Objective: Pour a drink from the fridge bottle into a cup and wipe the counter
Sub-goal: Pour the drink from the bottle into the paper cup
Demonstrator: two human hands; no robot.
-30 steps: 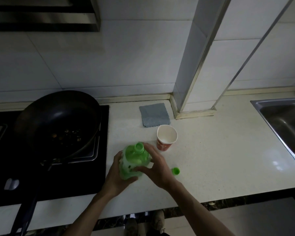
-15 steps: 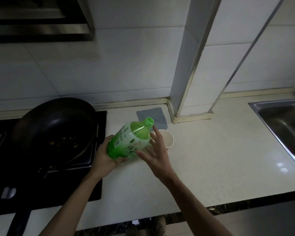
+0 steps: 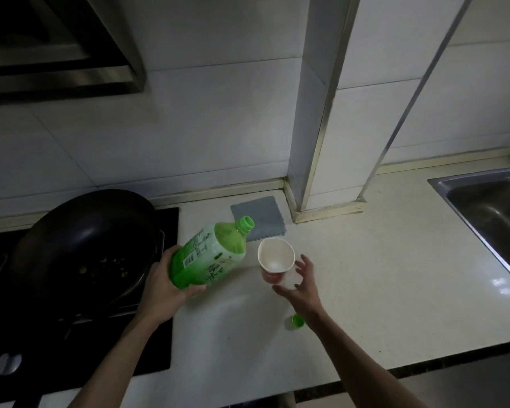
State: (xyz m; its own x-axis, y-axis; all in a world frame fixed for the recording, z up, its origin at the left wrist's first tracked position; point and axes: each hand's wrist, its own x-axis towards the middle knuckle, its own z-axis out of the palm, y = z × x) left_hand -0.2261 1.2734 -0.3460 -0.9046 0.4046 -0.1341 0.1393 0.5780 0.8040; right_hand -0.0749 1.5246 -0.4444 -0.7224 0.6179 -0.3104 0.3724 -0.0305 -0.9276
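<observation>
My left hand (image 3: 162, 285) grips the base of a green drink bottle (image 3: 209, 254), uncapped and tilted with its open neck pointing up and right toward a paper cup (image 3: 275, 260). The cup stands upright on the white counter (image 3: 380, 275), white inside with a red band low on its side. My right hand (image 3: 302, 285) hovers just right of the cup, fingers spread, touching nothing. The green bottle cap (image 3: 298, 320) lies on the counter beside my right wrist. A grey cloth (image 3: 261, 214) lies flat behind the cup by the wall.
A black wok (image 3: 83, 245) sits on the dark stove (image 3: 165, 343) at the left, close to my left hand. A steel sink (image 3: 489, 213) is set into the counter at the far right. A tiled pillar (image 3: 318, 113) juts out behind the cloth.
My right hand has let go of the bottle and moved right, past the cup. My left hand has kept the bottle lifted and tilted toward the cup.
</observation>
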